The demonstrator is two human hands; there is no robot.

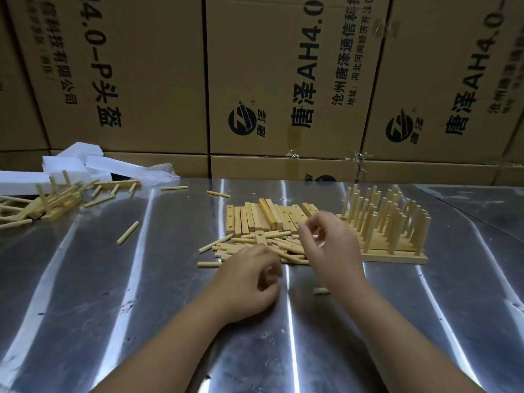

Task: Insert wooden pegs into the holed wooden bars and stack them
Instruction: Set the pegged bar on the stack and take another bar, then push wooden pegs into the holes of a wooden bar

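A pile of plain holed wooden bars (263,219) lies at the table's middle. Loose wooden pegs (249,246) are heaped in front of it. To the right stands a stack of bars with upright pegs (391,231). My left hand (249,282) rests on the table at the near edge of the peg heap, fingers curled and blurred; whether it holds a peg is unclear. My right hand (329,245) hovers over the right side of the heap with fingers apart and nothing clearly in them. A single peg (321,290) lies beside my right wrist.
The table (113,307) is shiny sheet metal. A jumble of pegged bars and pegs (54,199) sits far left beside white foam blocks (73,163). Stray pegs (127,233) lie between. Stacked cardboard boxes (283,80) wall off the back edge.
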